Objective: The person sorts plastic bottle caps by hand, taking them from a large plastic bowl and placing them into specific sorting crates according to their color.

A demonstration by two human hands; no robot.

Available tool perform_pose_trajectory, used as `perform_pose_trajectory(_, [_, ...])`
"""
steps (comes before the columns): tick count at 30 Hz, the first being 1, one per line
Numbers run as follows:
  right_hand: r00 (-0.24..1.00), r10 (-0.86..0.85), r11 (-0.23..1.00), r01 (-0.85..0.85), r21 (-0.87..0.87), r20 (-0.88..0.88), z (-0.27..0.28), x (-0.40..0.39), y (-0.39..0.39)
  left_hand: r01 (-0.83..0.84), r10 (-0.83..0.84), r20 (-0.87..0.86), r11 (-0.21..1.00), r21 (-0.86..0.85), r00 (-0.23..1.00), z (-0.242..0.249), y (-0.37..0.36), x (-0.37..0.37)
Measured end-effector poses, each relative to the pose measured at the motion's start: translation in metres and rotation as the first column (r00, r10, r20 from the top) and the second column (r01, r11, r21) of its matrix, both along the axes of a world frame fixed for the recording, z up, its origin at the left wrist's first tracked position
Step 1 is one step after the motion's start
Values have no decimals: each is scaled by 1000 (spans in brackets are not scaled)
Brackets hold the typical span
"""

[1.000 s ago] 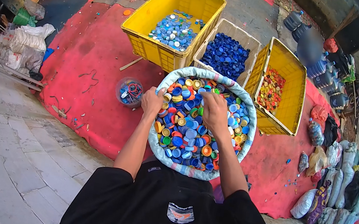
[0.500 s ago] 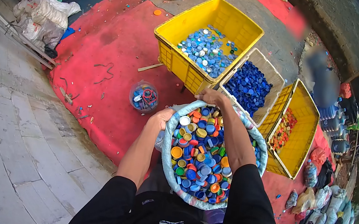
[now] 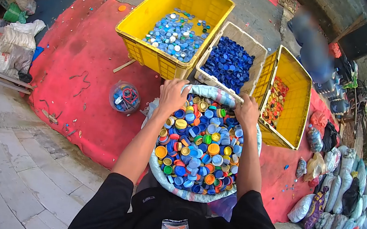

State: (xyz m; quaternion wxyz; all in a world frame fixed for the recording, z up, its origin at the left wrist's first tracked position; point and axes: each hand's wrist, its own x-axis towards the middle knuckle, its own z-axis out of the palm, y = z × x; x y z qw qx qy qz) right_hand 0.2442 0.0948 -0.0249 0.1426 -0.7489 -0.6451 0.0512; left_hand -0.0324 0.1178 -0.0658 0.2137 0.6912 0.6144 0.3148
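Observation:
In front of my body stands a wide sack with a rolled, pale blue rim (image 3: 213, 93), heaped with bottle caps (image 3: 203, 141) in blue, orange, yellow, green and red. My left hand (image 3: 173, 96) has its fingers closed over the far left part of the rim. At the far right part, my right hand (image 3: 247, 111) grips the same rim with bent fingers. Just beyond the sack, a white crate (image 3: 205, 77) holds dark blue caps (image 3: 229, 64). Left of it, a yellow bin (image 3: 143, 49) contains light blue and white caps (image 3: 176, 37).
A second yellow bin (image 3: 298, 91) with red and orange caps (image 3: 276, 100) stands at the right. On the red mat (image 3: 79, 51) sits a clear tub (image 3: 124, 97) of mixed bits. Filled bags (image 3: 341, 185) lie at the right; white sacks (image 3: 11, 46) are piled at the left. A blurred person (image 3: 316, 53) is beyond.
My left hand has moved along the rim to its far side. My right hand has shifted rightward along the rim. The view has turned, so the bins appear further left and higher.

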Motion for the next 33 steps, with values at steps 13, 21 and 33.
perform_pose_trajectory(13, [613,-450,806,-35,-591,-650,-67,137,10,257,-306,-80,893,-369,949,-51,81,55])
perform_pose_trajectory(21, [606,-569,759,125,-639,-556,-75,122,21,-101,-22,-190,784,-612,982,-67,103,59])
perform_pose_trajectory(33, [544,-511,719,695,16,-666,-1,95,-209,-369,442,396,895,-249,805,31,-91,-71])
